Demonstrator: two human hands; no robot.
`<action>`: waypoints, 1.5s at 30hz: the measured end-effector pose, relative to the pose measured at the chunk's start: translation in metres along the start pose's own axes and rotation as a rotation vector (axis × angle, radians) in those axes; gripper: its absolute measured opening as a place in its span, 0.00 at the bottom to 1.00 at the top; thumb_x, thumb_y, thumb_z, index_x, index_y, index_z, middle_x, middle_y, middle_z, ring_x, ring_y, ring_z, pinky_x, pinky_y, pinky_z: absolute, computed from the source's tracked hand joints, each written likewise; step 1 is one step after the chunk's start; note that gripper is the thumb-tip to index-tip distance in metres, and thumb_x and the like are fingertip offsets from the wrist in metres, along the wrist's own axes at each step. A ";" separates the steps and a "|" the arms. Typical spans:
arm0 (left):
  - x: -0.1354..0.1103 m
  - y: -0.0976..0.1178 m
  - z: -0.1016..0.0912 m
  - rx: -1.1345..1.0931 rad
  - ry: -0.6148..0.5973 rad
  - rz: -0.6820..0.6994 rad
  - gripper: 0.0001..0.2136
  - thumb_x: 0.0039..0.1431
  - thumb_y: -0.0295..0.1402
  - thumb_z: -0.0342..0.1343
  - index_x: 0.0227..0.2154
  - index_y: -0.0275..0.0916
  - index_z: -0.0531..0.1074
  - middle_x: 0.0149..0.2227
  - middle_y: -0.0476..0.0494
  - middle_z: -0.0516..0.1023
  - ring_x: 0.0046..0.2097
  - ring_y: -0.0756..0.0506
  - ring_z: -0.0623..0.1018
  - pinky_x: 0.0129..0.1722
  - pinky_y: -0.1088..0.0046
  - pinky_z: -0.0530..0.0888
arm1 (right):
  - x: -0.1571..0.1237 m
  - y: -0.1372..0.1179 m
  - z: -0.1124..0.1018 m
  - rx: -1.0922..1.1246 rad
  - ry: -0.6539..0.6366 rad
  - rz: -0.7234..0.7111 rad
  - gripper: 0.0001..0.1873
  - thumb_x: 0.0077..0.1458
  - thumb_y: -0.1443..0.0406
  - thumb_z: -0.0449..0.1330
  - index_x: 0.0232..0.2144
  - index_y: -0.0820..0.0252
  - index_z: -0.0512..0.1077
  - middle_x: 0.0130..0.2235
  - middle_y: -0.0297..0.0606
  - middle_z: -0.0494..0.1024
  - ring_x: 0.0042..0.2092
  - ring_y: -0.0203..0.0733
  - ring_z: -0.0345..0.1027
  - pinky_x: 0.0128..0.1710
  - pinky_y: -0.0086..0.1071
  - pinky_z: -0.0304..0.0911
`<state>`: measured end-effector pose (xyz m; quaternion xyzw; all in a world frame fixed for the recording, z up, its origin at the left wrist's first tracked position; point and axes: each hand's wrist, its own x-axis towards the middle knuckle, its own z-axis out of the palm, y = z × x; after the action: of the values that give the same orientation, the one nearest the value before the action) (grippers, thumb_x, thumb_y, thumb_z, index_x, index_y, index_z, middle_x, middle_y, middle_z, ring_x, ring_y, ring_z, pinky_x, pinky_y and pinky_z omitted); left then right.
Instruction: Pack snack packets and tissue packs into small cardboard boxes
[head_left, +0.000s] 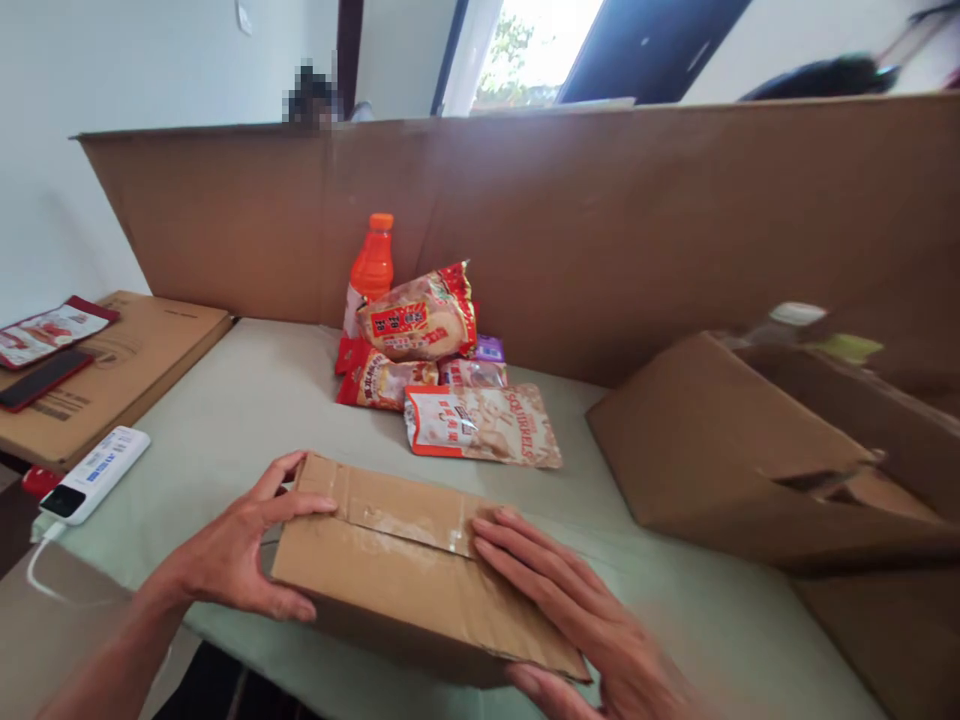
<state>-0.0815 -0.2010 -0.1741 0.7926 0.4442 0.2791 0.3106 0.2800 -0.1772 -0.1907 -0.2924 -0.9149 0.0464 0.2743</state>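
Observation:
A small brown cardboard box [405, 570] with clear tape along its top seam is between my hands at the near side of the table. My left hand [247, 540] clasps its left end, fingers over the top and thumb against the front edge. Across the right part of the top lie the fingers of my right hand [570, 610], its thumb on the near lower side. Just beyond the box lies a snack pouch [484, 425] marked SQUIRRELS. Behind that are a red snack bag [386, 378], a larger clear-and-red snack bag [420, 315] and an orange drink bottle [373, 265].
An open cardboard carton [697, 440] with a bottle inside stands at right. A white power bank [97, 475] with a cable lies left, near a flat carton [165, 345] bearing a phone [45, 380] and a pouch [56, 332]. A cardboard wall [562, 220] closes the back.

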 end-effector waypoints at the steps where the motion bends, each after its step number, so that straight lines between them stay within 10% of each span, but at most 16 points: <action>1: -0.001 0.000 0.003 0.009 0.024 -0.009 0.38 0.42 0.48 0.73 0.58 0.51 0.69 0.69 0.37 0.51 0.67 0.28 0.63 0.62 0.46 0.66 | 0.003 0.004 0.001 0.006 -0.002 -0.007 0.33 0.65 0.57 0.54 0.69 0.54 0.56 0.65 0.44 0.67 0.67 0.55 0.58 0.57 0.48 0.68; 10: -0.041 -0.011 -0.014 0.258 0.479 -0.164 0.31 0.44 0.40 0.71 0.55 0.48 0.74 0.64 0.38 0.58 0.64 0.30 0.66 0.61 0.48 0.70 | 0.073 0.023 0.065 0.120 0.193 0.072 0.28 0.65 0.55 0.56 0.65 0.52 0.61 0.68 0.49 0.62 0.67 0.56 0.58 0.61 0.55 0.63; 19: 0.006 -0.074 -0.143 0.519 1.070 -0.546 0.27 0.44 0.43 0.69 0.49 0.41 0.78 0.57 0.38 0.63 0.63 0.33 0.66 0.66 0.56 0.63 | 0.105 0.013 0.192 0.230 0.149 0.164 0.19 0.60 0.62 0.56 0.52 0.60 0.72 0.60 0.55 0.71 0.60 0.57 0.68 0.54 0.55 0.69; 30: 0.092 -0.191 -0.252 0.532 1.172 -0.660 0.29 0.46 0.40 0.67 0.50 0.32 0.73 0.60 0.32 0.61 0.66 0.32 0.61 0.67 0.58 0.58 | 0.087 0.023 0.197 0.165 0.079 0.126 0.15 0.61 0.62 0.59 0.50 0.53 0.75 0.60 0.50 0.73 0.59 0.56 0.70 0.51 0.51 0.74; 36: 0.117 -0.207 -0.265 0.488 1.128 -0.648 0.39 0.51 0.59 0.53 0.53 0.25 0.70 0.66 0.39 0.59 0.69 0.32 0.57 0.65 0.55 0.54 | 0.088 0.026 0.195 0.163 0.039 0.085 0.11 0.61 0.64 0.58 0.45 0.54 0.76 0.57 0.48 0.76 0.56 0.52 0.73 0.48 0.46 0.75; 40: 0.117 -0.199 -0.262 0.469 1.152 -0.663 0.49 0.42 0.62 0.61 0.60 0.28 0.65 0.71 0.27 0.48 0.71 0.23 0.50 0.63 0.44 0.56 | 0.089 0.024 0.194 0.197 0.033 0.091 0.11 0.61 0.66 0.56 0.42 0.54 0.77 0.56 0.46 0.76 0.55 0.52 0.73 0.49 0.47 0.73; 45: 0.105 -0.171 -0.199 0.511 1.158 -0.642 0.51 0.52 0.52 0.58 0.69 0.23 0.43 0.72 0.18 0.39 0.73 0.25 0.41 0.65 0.44 0.53 | 0.098 0.021 0.199 0.276 0.044 0.161 0.11 0.59 0.68 0.56 0.40 0.55 0.77 0.55 0.47 0.77 0.55 0.52 0.72 0.50 0.48 0.70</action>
<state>-0.2677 0.0106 -0.1538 0.3948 0.8013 0.4373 -0.1042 0.1188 -0.0895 -0.3174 -0.3251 -0.8673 0.1867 0.3273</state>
